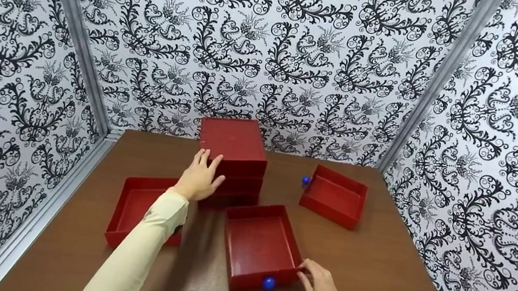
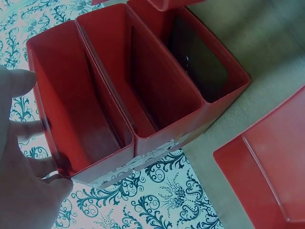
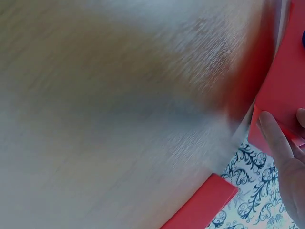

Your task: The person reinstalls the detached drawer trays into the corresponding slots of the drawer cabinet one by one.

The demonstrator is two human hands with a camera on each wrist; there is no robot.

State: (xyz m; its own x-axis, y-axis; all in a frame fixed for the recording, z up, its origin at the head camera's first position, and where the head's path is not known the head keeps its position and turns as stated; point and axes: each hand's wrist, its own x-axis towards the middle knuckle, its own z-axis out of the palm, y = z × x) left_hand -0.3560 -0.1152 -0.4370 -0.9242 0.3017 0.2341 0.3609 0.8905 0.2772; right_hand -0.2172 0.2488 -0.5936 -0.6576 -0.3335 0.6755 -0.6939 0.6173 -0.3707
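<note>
A stack of red open-fronted box shells point(image 1: 233, 140) stands at the back of the table. My left hand point(image 1: 200, 178) rests on its top front edge with fingers spread; in the left wrist view, that hand point(image 2: 28, 162) lies along the outermost shell point(image 2: 71, 105). In front of the stack sits a red drawer point(image 1: 256, 245) with a blue ball point(image 1: 269, 283) at its front wall. My right hand point(image 1: 323, 289) pinches this drawer's near right corner, and the right wrist view shows its fingers point(image 3: 274, 136) on the red wall point(image 3: 286, 81).
Another red drawer point(image 1: 134, 202) lies on the left, partly behind my left forearm. A third one point(image 1: 336, 193), with a blue ball point(image 1: 306, 180) at its side, sits at the back right. Patterned walls point(image 1: 296, 49) enclose the brown table point(image 1: 371, 261).
</note>
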